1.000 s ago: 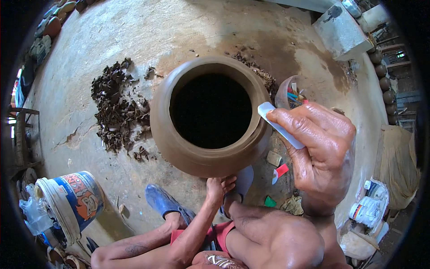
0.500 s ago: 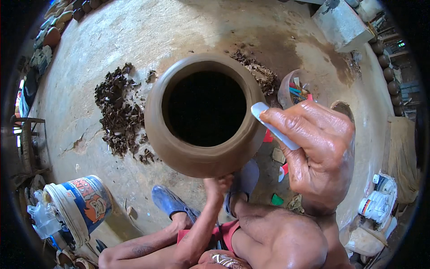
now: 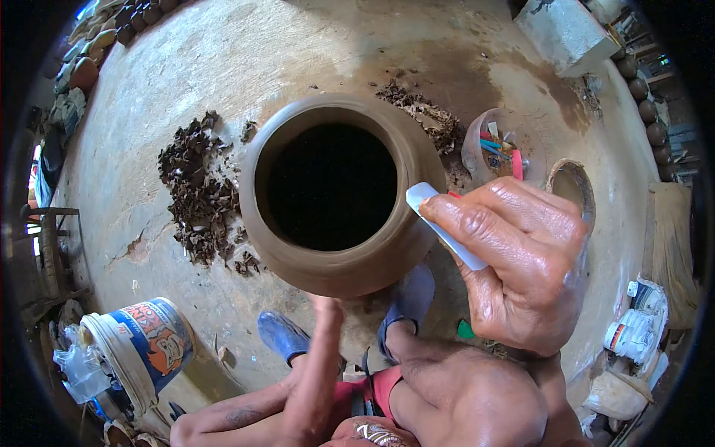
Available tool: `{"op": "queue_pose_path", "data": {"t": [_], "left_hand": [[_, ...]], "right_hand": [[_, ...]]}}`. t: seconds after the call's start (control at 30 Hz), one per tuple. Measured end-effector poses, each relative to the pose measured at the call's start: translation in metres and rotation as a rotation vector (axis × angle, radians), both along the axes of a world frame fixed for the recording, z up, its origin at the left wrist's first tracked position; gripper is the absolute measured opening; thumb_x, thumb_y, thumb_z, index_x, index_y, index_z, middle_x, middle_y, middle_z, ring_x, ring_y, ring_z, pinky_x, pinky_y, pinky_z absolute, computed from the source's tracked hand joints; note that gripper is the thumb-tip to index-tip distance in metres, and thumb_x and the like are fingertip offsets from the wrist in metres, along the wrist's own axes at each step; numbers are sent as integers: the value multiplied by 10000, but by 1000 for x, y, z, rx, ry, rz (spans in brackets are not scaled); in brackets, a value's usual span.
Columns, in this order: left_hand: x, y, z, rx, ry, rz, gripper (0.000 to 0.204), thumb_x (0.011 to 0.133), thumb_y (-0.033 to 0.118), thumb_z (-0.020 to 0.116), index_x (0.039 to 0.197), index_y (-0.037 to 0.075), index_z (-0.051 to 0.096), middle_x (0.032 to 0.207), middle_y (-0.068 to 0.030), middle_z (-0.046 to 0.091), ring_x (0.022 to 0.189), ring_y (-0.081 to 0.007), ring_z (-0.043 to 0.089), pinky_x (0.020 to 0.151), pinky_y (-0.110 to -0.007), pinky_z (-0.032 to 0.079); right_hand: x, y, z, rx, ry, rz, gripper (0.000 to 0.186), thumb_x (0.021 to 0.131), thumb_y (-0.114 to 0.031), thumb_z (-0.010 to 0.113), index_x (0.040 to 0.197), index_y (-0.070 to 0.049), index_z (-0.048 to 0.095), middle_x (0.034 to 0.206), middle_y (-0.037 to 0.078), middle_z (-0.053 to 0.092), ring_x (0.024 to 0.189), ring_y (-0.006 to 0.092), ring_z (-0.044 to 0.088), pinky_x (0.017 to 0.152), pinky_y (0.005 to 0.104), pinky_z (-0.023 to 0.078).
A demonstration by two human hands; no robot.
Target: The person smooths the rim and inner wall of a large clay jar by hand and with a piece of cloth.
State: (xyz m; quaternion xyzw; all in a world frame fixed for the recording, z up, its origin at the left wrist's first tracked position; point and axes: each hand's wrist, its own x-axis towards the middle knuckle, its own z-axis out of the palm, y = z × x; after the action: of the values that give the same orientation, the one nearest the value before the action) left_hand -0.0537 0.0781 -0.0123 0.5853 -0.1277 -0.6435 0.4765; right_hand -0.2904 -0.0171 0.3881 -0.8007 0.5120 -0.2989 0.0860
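The clay pot (image 3: 335, 270) looks smooth and satiny; the scraper (image 3: 463, 252), smooth plastic; the bucket (image 3: 154, 337), glossy plastic; the clay scraps (image 3: 199, 197), rough; the concrete floor (image 3: 261, 52), coarse.

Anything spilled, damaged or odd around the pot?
Dark scraps litter the floor left of the pot, a jagged crack mars the floor farther left, and a dark stain, possibly spilled liquid, spreads beyond the pot.

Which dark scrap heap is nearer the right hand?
The smaller heap, up and right of the pot; the larger heap lies left of it.
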Motion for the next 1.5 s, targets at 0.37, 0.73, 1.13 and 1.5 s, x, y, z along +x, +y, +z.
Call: {"op": "queue_pose_path", "data": {"t": [0.37,0.73,1.13,1.5], "left_hand": [[-31,22,34,398,71,-56,489,1065,433,452,1288,20,589,1056,-185,734,771,-240,743,579,-353,591],[-42,45,5,272,235,-135,487,1055,426,497,1321,23,559,1087,-179,730,820,-239,725,586,-355,575],[-21,33,11,233,136,-263,505,1056,447,499,1360,45,530,1117,-188,722,791,-256,720,572,-345,562],[-1,0,20,140,-16,10,577,1063,531,460,1347,34,532,1144,-167,710,835,-245,713,524,-347,533]], "right_hand": [[6,-1,-6,7,-30,-13,387,681,88,775,1062,20,766,791,162,689,664,299,670,595,358,503],[3,7,-33,-92,-160,-29,477,613,43,742,1090,32,729,780,127,619,674,306,638,601,410,521],[17,19,-47,9,-602,-199,308,788,73,751,1091,14,766,879,170,736,758,241,710,682,315,541],[27,28,-72,65,-871,-232,260,921,24,661,1163,26,754,1038,144,774,725,110,651,631,236,522]]}}
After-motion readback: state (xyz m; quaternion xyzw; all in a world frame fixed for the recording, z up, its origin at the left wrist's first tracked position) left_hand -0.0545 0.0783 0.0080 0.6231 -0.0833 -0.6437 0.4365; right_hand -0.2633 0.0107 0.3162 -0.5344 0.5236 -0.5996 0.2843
